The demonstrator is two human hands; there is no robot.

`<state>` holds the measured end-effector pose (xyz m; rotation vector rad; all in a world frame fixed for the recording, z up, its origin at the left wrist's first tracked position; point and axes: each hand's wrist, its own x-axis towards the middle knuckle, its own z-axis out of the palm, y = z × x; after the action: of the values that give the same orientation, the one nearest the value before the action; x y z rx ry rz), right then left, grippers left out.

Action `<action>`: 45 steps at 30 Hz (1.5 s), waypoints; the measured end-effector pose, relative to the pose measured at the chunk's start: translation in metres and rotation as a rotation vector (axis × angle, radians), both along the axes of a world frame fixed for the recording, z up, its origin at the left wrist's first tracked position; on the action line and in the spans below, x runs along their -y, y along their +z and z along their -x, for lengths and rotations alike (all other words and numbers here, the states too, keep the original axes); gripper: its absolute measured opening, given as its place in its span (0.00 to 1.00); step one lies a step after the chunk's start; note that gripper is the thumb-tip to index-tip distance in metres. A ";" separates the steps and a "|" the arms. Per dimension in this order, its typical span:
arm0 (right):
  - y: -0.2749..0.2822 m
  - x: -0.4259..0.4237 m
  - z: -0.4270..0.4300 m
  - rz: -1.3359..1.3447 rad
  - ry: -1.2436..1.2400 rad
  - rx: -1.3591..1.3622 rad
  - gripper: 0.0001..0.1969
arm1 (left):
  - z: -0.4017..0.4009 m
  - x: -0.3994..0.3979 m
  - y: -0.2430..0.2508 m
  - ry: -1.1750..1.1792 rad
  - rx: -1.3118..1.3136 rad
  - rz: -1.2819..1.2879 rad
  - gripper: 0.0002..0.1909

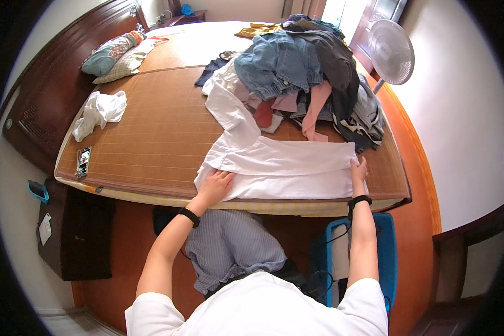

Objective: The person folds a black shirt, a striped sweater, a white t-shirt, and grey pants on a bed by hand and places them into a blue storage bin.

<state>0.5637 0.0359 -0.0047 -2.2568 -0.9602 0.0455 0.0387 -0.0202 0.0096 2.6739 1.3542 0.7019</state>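
Note:
A white long-sleeved garment [290,157] lies sideways along the front edge of the bed, its body folded over lengthwise. One sleeve [231,111] stretches away from me toward the clothes heap. My left hand [216,185] rests flat on the garment's left end, fingers spread a little on the cloth. At the opposite end, my right hand [359,170] pinches the garment's right edge between thumb and fingers. Each wrist wears a black band. A few soft creases run across the white cloth.
A heap of clothes with a denim jacket [277,63] covers the bed's far right. Pillows [122,59], a crumpled white cloth [101,111] and a phone [84,161] lie on the left. A fan [390,52] stands right; a blue bin [386,252] sits below my right arm.

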 end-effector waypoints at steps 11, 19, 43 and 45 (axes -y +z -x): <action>0.017 0.030 -0.012 -0.580 0.287 -0.340 0.23 | 0.007 0.002 -0.007 0.092 0.064 0.074 0.14; -0.009 0.073 -0.052 -0.346 0.122 -0.451 0.20 | -0.016 0.003 -0.002 0.253 0.127 -0.316 0.22; 0.011 0.046 -0.019 -0.171 0.454 -0.205 0.17 | -0.057 -0.061 0.022 -0.108 -0.045 0.054 0.12; -0.001 0.048 -0.040 -0.149 0.387 -0.216 0.17 | -0.077 -0.055 0.020 -0.205 -0.030 0.080 0.16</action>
<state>0.6038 -0.0126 -0.0057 -1.8602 -1.2232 0.3674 0.1156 0.0351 0.0295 2.7172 1.0684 0.5756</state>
